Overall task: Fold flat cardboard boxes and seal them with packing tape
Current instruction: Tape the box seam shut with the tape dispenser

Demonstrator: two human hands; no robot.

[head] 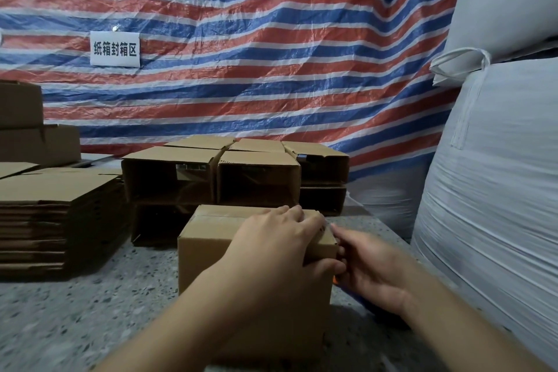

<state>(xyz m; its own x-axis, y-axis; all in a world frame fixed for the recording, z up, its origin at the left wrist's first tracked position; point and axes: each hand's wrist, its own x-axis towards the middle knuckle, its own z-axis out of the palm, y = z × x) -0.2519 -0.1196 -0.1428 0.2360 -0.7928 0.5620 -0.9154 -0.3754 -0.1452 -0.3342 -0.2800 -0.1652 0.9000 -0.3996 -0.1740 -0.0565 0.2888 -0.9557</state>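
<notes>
This is a packing area in a warehouse or small goods workshop. A printed paper sign in Chinese, reading as a carton-sealing area, is pinned to a red, white and blue striped tarpaulin that serves as the back wall. On the speckled stone counter lie a stack of flat cardboard blanks and rows of folded open boxes, with big white bulk sacks piled at the right.
</notes>
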